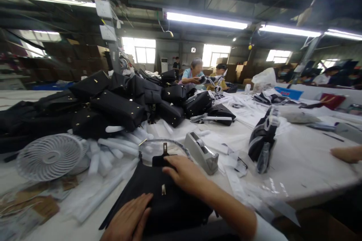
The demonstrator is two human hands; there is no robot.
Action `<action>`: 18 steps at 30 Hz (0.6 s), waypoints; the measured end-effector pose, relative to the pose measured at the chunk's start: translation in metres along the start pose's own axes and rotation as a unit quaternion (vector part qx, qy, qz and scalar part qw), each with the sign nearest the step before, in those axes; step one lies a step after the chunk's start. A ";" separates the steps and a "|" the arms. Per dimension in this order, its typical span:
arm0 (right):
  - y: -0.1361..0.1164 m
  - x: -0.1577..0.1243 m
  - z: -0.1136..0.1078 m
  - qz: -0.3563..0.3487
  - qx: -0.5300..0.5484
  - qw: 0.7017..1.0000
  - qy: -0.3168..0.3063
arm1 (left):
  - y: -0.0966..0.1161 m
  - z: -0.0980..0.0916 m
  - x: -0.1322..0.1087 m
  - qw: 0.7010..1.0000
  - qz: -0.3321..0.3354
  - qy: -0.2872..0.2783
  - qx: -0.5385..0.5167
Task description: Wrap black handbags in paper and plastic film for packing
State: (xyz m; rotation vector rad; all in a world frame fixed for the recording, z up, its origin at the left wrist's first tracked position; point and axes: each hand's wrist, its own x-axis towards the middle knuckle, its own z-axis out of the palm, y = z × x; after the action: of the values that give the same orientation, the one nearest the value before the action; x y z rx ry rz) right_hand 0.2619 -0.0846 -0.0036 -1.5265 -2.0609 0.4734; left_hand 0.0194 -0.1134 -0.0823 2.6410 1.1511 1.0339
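A black handbag (158, 180) lies in front of me on the table, with a metal clasp (163, 189) on its front. Its handle (166, 143), covered in clear plastic, arches at the far side. My left hand (131, 216) rests flat on the bag's lower left, fingers stretched out together. At the upper right, my right hand (185, 175) lies across the bag, thumb apart, its fingertips by a black flap tab (165, 149) with a metal fitting. Neither hand is closed around anything. Just beyond my right hand stands a grey tape dispenser (200, 153).
Black bags (118, 109) are heaped across the table's far left. A white fan (52, 157) and white foam tubes (98, 158) lie nearer. Another wrapped bag (263, 139) stands right, and another person's hand (346, 154) rests at the right edge. Co-workers (194, 73) sit beyond.
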 end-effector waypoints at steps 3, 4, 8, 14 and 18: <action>0.012 -0.056 0.021 -0.010 -0.097 0.994 0.051 | 0.003 -0.002 0.014 0.999 -0.045 -0.023 0.004; 0.014 -0.069 0.029 -0.014 -0.125 0.990 0.068 | 0.005 -0.003 0.020 0.998 -0.059 -0.036 -0.001; 0.011 -0.093 0.054 -0.047 -0.188 0.972 0.136 | 0.018 -0.010 0.056 0.982 -0.100 -0.155 -0.049; 0.007 -0.100 0.061 -0.076 -0.194 0.957 0.202 | 0.031 -0.013 0.094 0.926 -0.134 -0.337 -0.107; 0.008 -0.105 0.064 -0.093 -0.173 0.955 0.223 | 0.029 -0.006 0.107 0.892 -0.140 -0.404 -0.146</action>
State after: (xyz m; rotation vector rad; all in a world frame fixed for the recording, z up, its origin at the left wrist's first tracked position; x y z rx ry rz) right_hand 0.2531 -0.1807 -0.0807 -1.4392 -1.9567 -0.2983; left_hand 0.0861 -0.0628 -0.0087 2.1824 1.0054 0.0067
